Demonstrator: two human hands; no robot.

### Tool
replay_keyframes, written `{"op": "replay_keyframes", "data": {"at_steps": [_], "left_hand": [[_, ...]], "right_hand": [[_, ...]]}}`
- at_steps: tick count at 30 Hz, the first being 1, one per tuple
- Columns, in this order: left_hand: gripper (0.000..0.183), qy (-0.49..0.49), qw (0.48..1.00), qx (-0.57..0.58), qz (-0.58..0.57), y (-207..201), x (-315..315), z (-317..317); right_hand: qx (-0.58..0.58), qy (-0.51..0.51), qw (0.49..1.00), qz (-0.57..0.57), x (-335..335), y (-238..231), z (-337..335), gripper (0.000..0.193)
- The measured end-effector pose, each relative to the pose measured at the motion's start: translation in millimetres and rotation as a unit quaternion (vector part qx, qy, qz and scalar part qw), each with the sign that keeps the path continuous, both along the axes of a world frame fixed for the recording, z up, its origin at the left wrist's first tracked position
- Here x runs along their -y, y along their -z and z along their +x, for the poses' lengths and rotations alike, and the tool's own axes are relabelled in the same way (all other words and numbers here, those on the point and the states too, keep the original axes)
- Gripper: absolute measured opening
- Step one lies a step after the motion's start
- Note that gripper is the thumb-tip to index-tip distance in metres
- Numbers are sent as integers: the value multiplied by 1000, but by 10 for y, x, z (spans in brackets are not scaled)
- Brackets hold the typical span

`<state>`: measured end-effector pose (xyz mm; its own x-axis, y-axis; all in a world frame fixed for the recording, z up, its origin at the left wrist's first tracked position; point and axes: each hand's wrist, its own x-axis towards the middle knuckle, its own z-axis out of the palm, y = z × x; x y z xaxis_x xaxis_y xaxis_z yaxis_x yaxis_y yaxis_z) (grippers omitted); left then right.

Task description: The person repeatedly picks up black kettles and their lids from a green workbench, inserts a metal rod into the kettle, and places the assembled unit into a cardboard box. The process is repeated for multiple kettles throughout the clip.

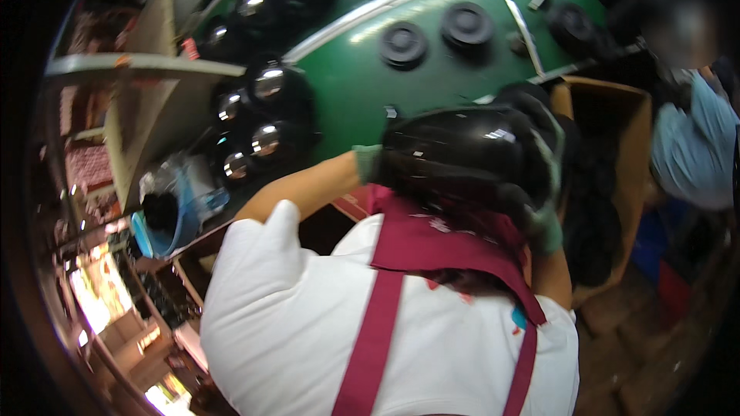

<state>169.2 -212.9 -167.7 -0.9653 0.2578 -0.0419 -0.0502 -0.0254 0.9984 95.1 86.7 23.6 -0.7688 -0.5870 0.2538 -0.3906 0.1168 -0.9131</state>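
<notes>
A large, glossy black rounded shell [462,139] is held up close to my apron, above the near edge of a green tabletop [347,112]. My left hand [368,163], in a glove with a green cuff, is at the shell's left end; its fingers are hidden by the shell. Around the right end, my right hand [552,185] is closed, wearing a green and black glove, its fingers blurred. Farther away, two black ringed round parts [403,45] [468,25] lie on the green surface.
Several shiny black domed parts [266,139] crowd the left side. A light blue bin [146,237] with plastic bags stands beyond my left elbow. At right, an open cardboard box [636,162] contains dark parts. Another person in a light blue top [694,146] is past it.
</notes>
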Motion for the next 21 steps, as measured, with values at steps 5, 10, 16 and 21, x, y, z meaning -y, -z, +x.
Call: {"op": "replay_keyframes", "data": {"at_steps": [5, 10, 16, 21], "left_hand": [[42, -3, 1000, 9, -9, -436, -75, -216], [55, -37, 995, 91, 14, -1179, -15, -425], [57, -37, 983, -109, -144, -1306, -94, -653], [38, 3, 989, 140, 47, -1171, 17, -640]], "right_hand": [[137, 101, 978, -124, -105, 199, -102, 61], [340, 64, 930, -124, -271, 118, -79, 60], [284, 74, 939, -181, -295, 710, -28, 85], [107, 60, 986, -116, -345, 451, -177, 88]]}}
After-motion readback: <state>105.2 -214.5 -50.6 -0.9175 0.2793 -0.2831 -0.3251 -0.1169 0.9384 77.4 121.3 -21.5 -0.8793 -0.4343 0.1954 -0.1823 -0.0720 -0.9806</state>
